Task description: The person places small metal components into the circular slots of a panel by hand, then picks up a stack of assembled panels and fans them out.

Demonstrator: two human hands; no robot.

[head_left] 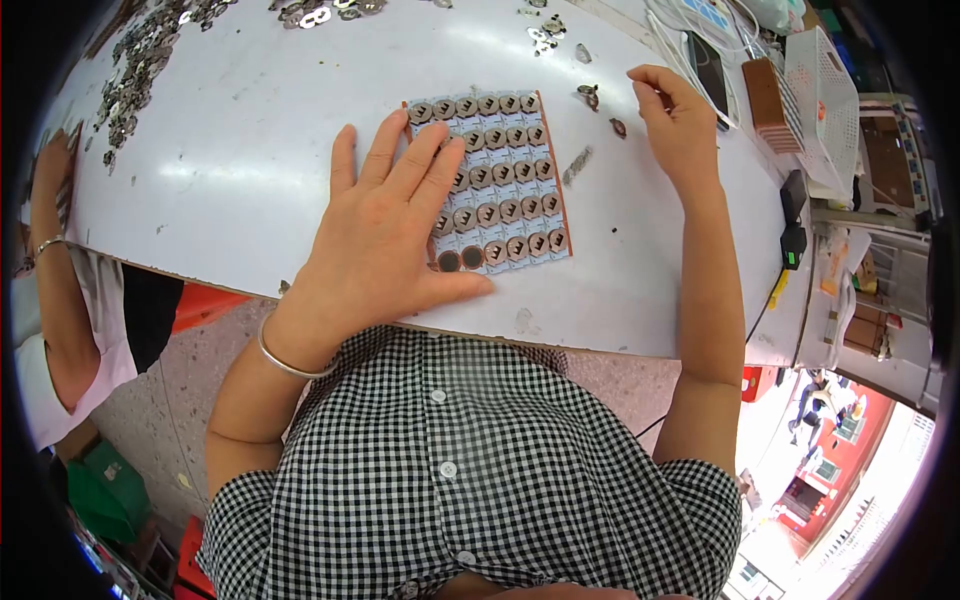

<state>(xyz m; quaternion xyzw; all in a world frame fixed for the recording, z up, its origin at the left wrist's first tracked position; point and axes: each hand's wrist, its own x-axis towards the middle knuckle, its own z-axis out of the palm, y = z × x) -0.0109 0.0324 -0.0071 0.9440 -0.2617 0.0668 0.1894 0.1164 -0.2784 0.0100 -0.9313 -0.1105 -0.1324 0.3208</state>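
Observation:
A square panel (510, 222) with rows of round metal pieces lies on the white table (250, 110) in front of me. Two dark round spots (460, 260) show in its bottom row at the left. My left hand (385, 225) rests flat over the panel's left side, fingers spread, covering part of it. To the right of the panel, my right hand (676, 125) is raised near the table's right side, its thumb and index finger curled close together. Whether anything is between those fingertips is too small to tell.
Small metal pieces (130, 85) are heaped at the back left, with more (545, 38) at the back. Dark bits (619, 127) lie between panel and right hand. A phone (708, 75), brown box (770, 95) and white basket (822, 100) stand right. A co-worker's arm (60, 290) is at left.

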